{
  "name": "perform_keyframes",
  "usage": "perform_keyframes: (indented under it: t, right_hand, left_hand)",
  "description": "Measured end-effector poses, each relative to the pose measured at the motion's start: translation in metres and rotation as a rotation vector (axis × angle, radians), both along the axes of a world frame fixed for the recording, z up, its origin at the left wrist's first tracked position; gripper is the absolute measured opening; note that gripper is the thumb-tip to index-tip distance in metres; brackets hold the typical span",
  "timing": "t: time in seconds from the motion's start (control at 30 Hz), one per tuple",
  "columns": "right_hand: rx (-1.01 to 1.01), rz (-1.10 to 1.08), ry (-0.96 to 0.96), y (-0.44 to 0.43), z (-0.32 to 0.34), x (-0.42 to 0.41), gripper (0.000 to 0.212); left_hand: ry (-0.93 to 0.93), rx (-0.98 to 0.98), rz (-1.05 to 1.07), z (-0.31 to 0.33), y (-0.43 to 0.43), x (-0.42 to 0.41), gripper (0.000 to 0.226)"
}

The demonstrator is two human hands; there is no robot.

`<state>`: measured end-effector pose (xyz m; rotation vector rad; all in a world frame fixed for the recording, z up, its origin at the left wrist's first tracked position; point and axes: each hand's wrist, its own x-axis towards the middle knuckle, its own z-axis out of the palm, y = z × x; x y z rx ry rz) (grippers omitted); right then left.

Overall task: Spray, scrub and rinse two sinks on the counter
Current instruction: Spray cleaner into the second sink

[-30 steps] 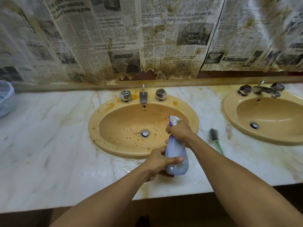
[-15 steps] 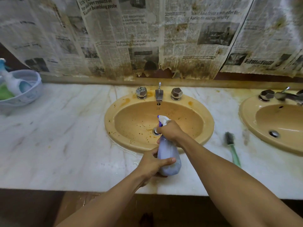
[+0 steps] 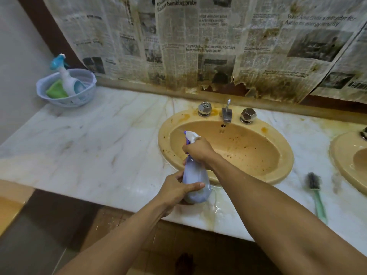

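A yellow oval sink (image 3: 282, 167) speckled with brown grime sits in the marble counter (image 3: 103, 147). Over its front left rim I hold a pale purple spray bottle (image 3: 195, 175). My right hand (image 3: 198, 148) grips the neck and trigger under the white nozzle, which points left and away. My left hand (image 3: 176, 190) wraps round the bottle's lower body. A second yellow sink (image 3: 341, 155) shows partly at the right edge. A green-handled scrub brush (image 3: 315, 192) lies on the counter between the two sinks.
A white basket (image 3: 87, 97) at the back left corner holds a blue-topped spray bottle (image 3: 66, 78) and a green sponge (image 3: 55, 91). Chrome tap (image 3: 227, 114) and two knobs stand behind the sink. Stained newspaper (image 3: 198, 46) covers the wall. A puddle lies at the counter's front edge.
My view has swung left, so the basket has come into view and the right sink has slid to the edge. Both hands keep their hold on the bottle, now over the sink's left rim.
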<state>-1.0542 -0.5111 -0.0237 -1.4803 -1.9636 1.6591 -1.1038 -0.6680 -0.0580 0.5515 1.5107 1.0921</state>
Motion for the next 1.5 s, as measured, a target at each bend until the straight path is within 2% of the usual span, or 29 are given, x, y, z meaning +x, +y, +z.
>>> perform_keyframes:
  t: [0.1,0.17,0.27,0.37,0.47,0.53,0.7,0.83,1.03,1.13,1.23,1.3,1.37,1.5]
  right_hand:
    - [-0.003,-0.023,-0.013,-0.004,-0.008,-0.008,0.020]
    - [-0.010,-0.050,0.007,0.000,-0.021,-0.013,0.022]
    - [-0.012,-0.067,0.053,0.000,-0.023,-0.019,0.031]
    - [0.012,-0.121,0.049,-0.014,0.002,-0.023,0.026]
    - [0.026,-0.135,0.050,-0.014,0.005,-0.026,0.040]
    - [0.016,-0.115,0.040,-0.017,0.002,-0.027,0.031]
    - [0.013,-0.023,-0.012,-0.042,0.006,-0.018,0.014]
    - [-0.029,0.018,0.021,-0.075,0.006,0.003,0.025]
    - [-0.124,0.020,0.098,-0.121,-0.001,0.034,0.016]
    - [-0.062,-0.004,0.100,-0.142,0.001,0.048,0.012]
    - [0.031,-0.032,0.098,-0.162,0.007,0.061,0.019]
    - [0.065,-0.038,0.122,-0.168,0.006,0.065,0.028]
    - [0.071,-0.033,0.144,-0.171,0.010,0.065,0.022]
    - [0.110,-0.014,0.122,-0.169,0.017,0.061,0.034]
  left_hand:
    - [-0.032,-0.002,0.002,0.001,-0.006,-0.009,0.061]
    - [-0.032,0.001,-0.007,0.001,-0.009,-0.016,0.054]
    - [-0.014,-0.002,-0.036,0.003,-0.009,-0.026,0.056]
    - [0.003,0.003,-0.070,0.007,-0.007,-0.038,0.056]
    - [-0.010,0.006,-0.100,0.011,-0.008,-0.045,0.052]
    - [-0.033,0.003,-0.101,0.012,-0.012,-0.047,0.052]
    - [-0.036,0.004,-0.065,0.001,-0.035,-0.031,0.056]
    - [-0.040,0.021,-0.062,-0.009,-0.064,-0.008,0.061]
    - [-0.071,0.021,-0.021,-0.016,-0.113,0.027,0.064]
    - [-0.021,0.012,-0.036,-0.014,-0.133,0.039,0.077]
    - [0.046,0.008,-0.058,-0.010,-0.147,0.046,0.095]
    - [0.073,0.016,-0.069,-0.007,-0.151,0.047,0.100]
    - [0.077,0.023,-0.088,-0.006,-0.153,0.044,0.098]
    - [0.095,0.027,-0.105,-0.004,-0.150,0.038,0.085]
